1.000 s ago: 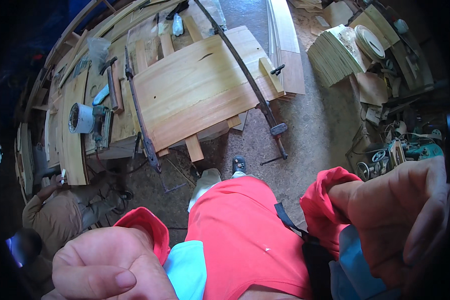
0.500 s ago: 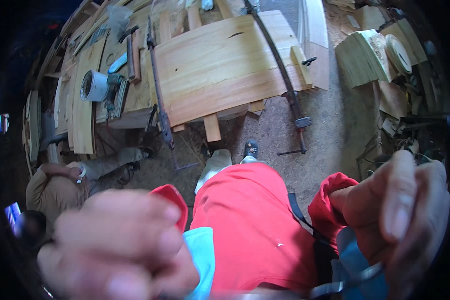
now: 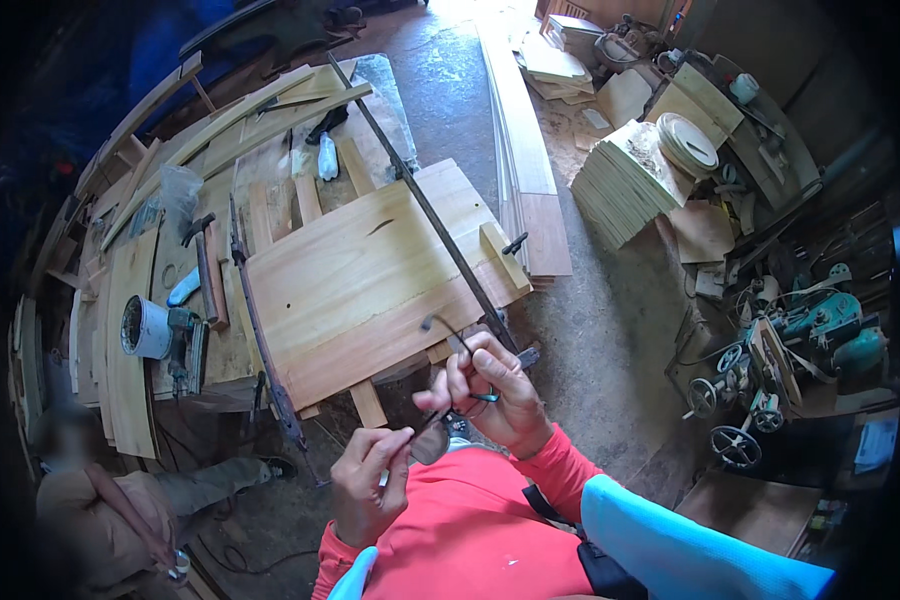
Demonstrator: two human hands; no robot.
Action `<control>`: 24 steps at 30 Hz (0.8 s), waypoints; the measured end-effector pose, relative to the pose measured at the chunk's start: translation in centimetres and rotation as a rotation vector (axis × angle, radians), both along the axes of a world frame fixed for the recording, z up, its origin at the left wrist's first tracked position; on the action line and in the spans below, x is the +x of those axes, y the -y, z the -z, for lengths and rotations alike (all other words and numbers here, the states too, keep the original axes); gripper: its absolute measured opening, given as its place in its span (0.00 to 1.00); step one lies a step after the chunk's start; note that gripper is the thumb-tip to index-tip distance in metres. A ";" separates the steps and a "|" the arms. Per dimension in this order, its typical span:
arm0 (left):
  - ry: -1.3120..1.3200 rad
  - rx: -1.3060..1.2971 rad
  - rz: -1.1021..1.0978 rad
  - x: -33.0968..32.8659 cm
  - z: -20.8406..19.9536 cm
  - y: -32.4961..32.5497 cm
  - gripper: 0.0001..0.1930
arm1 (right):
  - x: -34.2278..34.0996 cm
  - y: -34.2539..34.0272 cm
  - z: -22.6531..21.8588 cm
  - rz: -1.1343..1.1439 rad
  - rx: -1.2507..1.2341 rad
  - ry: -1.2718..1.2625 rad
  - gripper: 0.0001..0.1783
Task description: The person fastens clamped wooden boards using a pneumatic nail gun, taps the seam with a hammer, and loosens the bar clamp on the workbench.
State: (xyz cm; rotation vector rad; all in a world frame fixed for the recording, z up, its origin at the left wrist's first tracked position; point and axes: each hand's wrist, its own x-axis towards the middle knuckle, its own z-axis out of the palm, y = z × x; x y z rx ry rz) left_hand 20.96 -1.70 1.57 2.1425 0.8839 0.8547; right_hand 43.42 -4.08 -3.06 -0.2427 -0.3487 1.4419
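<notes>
In front of my chest I hold a pair of eyeglasses with thin dark arms. My left hand pinches one side of the frame between thumb and fingers, close to a lens. My right hand is closed on the other side, and a thin arm of the glasses sticks up past its fingers. Part of the frame is hidden behind the fingers. Beyond my hands lies a pale wooden panel, with one long bar clamp along its left side and another bar clamp across its right part.
On the bench at left are a white tub, a hammer and a green power tool. A person sits at lower left. To the right stand stacked wood sheets and green machinery with handwheels.
Both hands have come down and together from close to the camera, bringing the eyeglasses in front of my chest. The view has tilted up and shifted right, showing more floor and machinery.
</notes>
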 end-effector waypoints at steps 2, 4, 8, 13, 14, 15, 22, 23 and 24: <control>0.027 -0.101 -0.026 -0.3 0.1 0.1 0.13 | 0.8 -0.1 0.1 -0.063 0.067 -0.040 0.10; 0.052 -0.197 -0.051 -0.8 0.4 0.1 0.12 | 3.1 0.8 -0.6 -0.222 0.056 0.334 0.09; -0.032 -0.302 -0.189 -3.3 3.0 -0.2 0.09 | 5.2 -0.7 -8.8 -0.331 0.667 0.895 0.07; -0.100 -0.271 -0.209 -4.0 3.8 0.3 0.08 | 4.8 -0.7 -14.8 -0.332 1.263 0.846 0.14; -0.108 -0.285 -0.212 -4.0 3.7 0.5 0.08 | 4.6 -0.5 -15.2 -0.288 1.318 0.831 0.14; -0.106 -0.282 -0.218 -3.9 3.9 0.6 0.08 | 4.5 -0.8 -16.2 -0.288 1.326 0.788 0.13; -0.075 -0.235 -0.174 -4.4 4.6 1.5 0.07 | 5.5 0.1 -20.3 -0.179 1.374 0.870 0.15; -0.081 -0.223 -0.169 -4.5 4.6 1.7 0.07 | 5.4 0.5 -20.5 -0.130 1.378 0.943 0.15; -0.082 -0.228 -0.166 -4.8 4.6 1.9 0.07 | 5.4 1.0 -20.8 -0.131 1.371 0.945 0.15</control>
